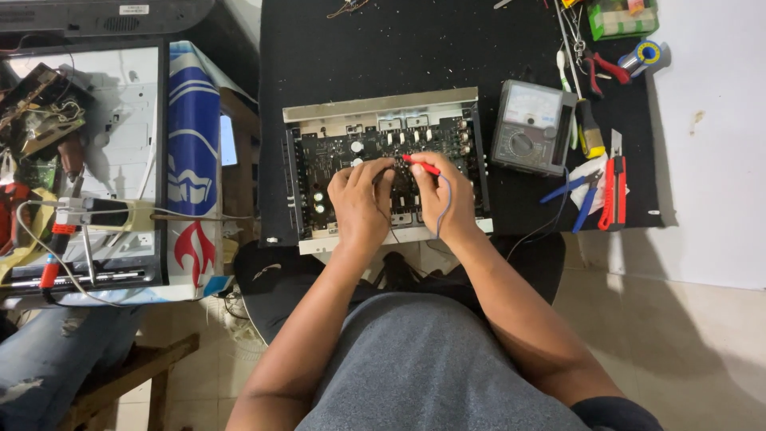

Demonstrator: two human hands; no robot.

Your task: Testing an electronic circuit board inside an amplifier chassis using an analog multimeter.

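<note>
Over circuit board (pixel 383 172), red probe (pixel 421 165) points left, horiz.

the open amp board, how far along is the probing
Done: the circuit board lies open in its metal chassis, and the analog multimeter sits beside it. In hand: the right hand holds a red probe on the board; the left hand seems to press another, mostly hidden. Left: no cover is visible; pliers lie unused.

Black mat (pixel 383 56) bearing amplifier chassis (pixel 383 112), multimeter (pixel 531 128)
</note>
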